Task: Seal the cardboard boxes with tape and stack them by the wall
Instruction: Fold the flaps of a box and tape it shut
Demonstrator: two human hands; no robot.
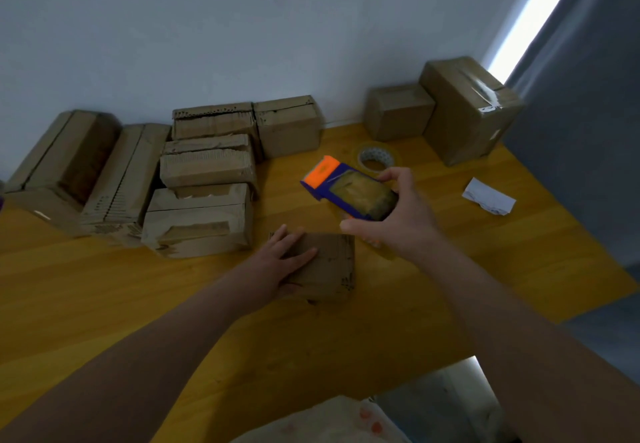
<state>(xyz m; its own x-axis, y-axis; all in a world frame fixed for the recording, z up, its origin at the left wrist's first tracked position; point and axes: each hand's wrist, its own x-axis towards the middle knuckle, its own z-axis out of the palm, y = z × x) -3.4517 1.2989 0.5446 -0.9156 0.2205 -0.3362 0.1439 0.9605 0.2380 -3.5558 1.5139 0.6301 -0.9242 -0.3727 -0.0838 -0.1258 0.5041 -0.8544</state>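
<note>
A small flat cardboard box (pixel 329 266) lies on the yellow wooden table (pixel 104 304) in front of me. My left hand (pixel 277 266) rests flat on its left part with the fingers straight. My right hand (pixel 391 214) grips a blue and orange tape dispenser (pixel 346 190) loaded with brown tape, held in the air just above and behind the box. Several unsealed cardboard boxes (pixel 204 200) are piled at the left against the wall. Two taped boxes (pixel 467 107) stand by the wall at the right.
A spare roll of clear tape (pixel 375 158) lies behind the dispenser. A crumpled white paper (pixel 488 197) sits near the table's right edge. A grey curtain (pixel 588 131) hangs at the right. Pale cloth (pixel 329 422) shows at the bottom.
</note>
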